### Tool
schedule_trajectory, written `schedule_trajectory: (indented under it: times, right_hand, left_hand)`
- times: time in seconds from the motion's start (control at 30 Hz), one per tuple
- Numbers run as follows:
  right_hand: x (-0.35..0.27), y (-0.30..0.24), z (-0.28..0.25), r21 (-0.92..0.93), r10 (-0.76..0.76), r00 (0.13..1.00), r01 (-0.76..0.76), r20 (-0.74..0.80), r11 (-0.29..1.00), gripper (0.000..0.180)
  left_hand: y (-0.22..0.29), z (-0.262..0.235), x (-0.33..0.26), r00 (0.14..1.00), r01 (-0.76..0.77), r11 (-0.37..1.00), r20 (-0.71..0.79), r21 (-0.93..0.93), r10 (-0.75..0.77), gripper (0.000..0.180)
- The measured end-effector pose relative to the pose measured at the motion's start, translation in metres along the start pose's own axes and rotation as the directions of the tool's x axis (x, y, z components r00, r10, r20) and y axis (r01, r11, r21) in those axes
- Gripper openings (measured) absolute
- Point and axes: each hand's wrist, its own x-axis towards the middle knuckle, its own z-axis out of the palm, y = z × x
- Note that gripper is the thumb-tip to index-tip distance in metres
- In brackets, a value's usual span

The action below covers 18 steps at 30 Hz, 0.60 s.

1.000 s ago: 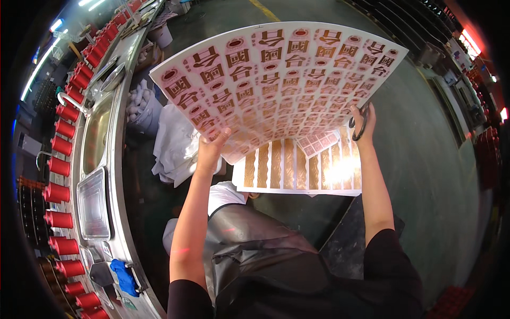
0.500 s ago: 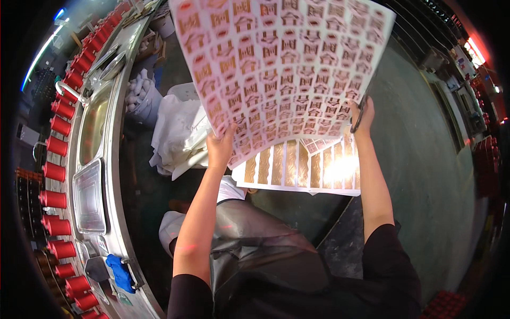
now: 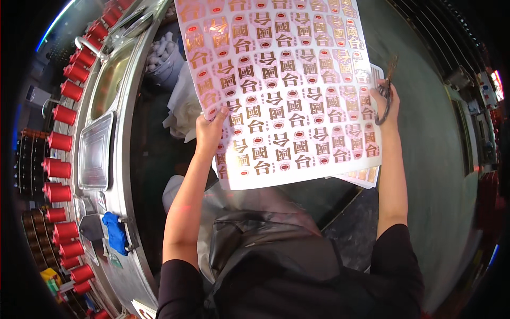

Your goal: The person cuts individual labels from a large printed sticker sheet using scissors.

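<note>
A large white sheet of printed labels (image 3: pixel 281 90), rows of red and gold marks, is held up in front of me. My left hand (image 3: pixel 209 132) grips its left edge with the thumb on the face. My right hand (image 3: pixel 386 102) holds the right edge and has dark scissors (image 3: pixel 388 87) looped on its fingers. Under the lower right corner another label sheet (image 3: pixel 364 176) peeks out. A black plastic apron or bag (image 3: pixel 265 255) covers my lap.
A metal machine (image 3: pixel 119 122) curves along the left, with a row of red-capped bottles (image 3: pixel 58 143) beside it, a blue cloth (image 3: pixel 116 233) on a bracket and white crumpled cloths (image 3: pixel 183 103). Grey floor (image 3: pixel 435 159) lies to the right.
The label sheet has come closer and swung more upright toward me, now filling the upper middle. Both hands rose with it. The lit slatted sheet seen below earlier is now hidden.
</note>
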Motion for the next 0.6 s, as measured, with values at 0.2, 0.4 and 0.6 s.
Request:
schedule_trajectory:
  times: [0.2, 0.4, 0.6]
  right_hand:
    - [-0.043, -0.013, -0.033, -0.089, 0.080, 0.996, -0.083, -0.041, 0.993, 0.023]
    - [-0.133, -0.038, -0.070, -0.185, 0.042, 0.995, -0.057, -0.088, 0.981, 0.014]
    - [-0.240, -0.023, -0.073, 0.027, 0.474, 0.836, -0.499, 0.277, 0.866, 0.013]
  left_hand:
    - [0.001, -0.003, -0.019, 0.998, -0.001, 0.994, -0.068, -0.111, -0.006, 0.023]
    - [-0.001, -0.006, -0.035, 0.983, -0.125, 0.977, -0.156, -0.171, 0.098, 0.021]
    - [0.017, -0.007, -0.048, 0.965, -0.213, 0.970, -0.182, -0.117, 0.190, 0.024]
